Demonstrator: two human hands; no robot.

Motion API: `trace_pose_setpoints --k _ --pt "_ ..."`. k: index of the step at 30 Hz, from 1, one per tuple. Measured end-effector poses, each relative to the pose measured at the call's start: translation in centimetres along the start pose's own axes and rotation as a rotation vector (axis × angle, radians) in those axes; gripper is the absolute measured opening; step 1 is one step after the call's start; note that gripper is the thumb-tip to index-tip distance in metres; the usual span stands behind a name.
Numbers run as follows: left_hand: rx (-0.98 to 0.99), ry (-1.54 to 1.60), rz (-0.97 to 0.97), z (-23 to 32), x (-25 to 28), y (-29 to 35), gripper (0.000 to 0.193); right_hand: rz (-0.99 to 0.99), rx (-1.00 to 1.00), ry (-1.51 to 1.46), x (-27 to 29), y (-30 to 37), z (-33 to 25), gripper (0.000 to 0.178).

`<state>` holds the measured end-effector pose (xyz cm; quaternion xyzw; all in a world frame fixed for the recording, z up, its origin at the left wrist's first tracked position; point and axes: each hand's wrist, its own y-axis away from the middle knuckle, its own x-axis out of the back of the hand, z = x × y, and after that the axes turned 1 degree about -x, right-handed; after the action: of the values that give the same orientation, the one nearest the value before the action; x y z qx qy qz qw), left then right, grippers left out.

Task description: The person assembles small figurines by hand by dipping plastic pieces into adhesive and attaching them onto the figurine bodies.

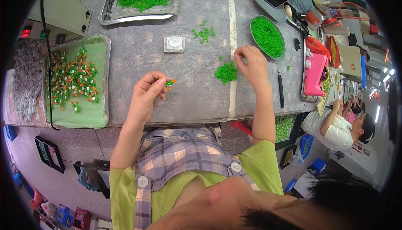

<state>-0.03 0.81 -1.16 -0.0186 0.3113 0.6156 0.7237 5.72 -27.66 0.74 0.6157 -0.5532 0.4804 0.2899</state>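
Between the thumb and fingers of my left hand (149, 91) is a small green, white and orange plastic piece (170, 83). My right hand (252, 63) hovers at the right edge of a small pile of tiny green plastic pieces (226, 72). Its thumb and fingertips are pinched together; whatever is between them is too small to make out. Farther off lie a few scattered green pieces (204, 33). A small white round knob on a square block (174, 44) stands beyond my left hand. To the left, a green-lined tray (83, 117) holds many pieces coloured like the held one.
A metal tray (138, 19) of green pieces sits at the back, a grey plate (281, 57) of them at right. A black-handled tool (280, 89) lies by my right forearm. The pink box (317, 75) stands farther right. Another person (335, 125) sits beyond it.
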Motion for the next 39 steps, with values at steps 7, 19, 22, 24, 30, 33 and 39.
trace_pose_setpoints --k 7,19,22,24,30,33,39 --pt "0.011 -0.006 -0.019 -0.1 0.1 0.0 0.011 -0.095 0.035 -0.116 -0.4 -0.3 -1.5 0.011" --pt "-0.059 -0.121 -0.058 -0.5 -1.0 -0.2 0.010 -0.224 -0.114 -0.184 -2.0 -1.2 -1.8 0.014" --pt "-0.074 -0.203 -0.085 -0.4 -1.3 -0.1 0.011 -0.197 -0.064 -0.149 -1.9 -1.1 -2.2 0.014" --pt "-0.086 -0.223 -0.093 -0.4 -1.3 -0.1 0.011 -0.276 -0.135 -0.251 -1.6 -1.6 -2.4 0.014" --pt "-0.092 -0.218 -0.091 -0.5 -1.2 -0.2 0.010 -0.325 -0.007 -0.197 -1.5 -2.0 -2.3 0.013" --pt "-0.108 -0.267 -0.117 -0.7 -1.2 -0.3 0.011 -0.289 0.081 -0.091 -1.6 -2.0 -2.5 0.011" --pt "-0.014 -0.162 -0.141 -0.8 -1.6 -0.4 0.013 -0.266 0.140 -0.681 -0.7 -0.6 -8.0 0.010"
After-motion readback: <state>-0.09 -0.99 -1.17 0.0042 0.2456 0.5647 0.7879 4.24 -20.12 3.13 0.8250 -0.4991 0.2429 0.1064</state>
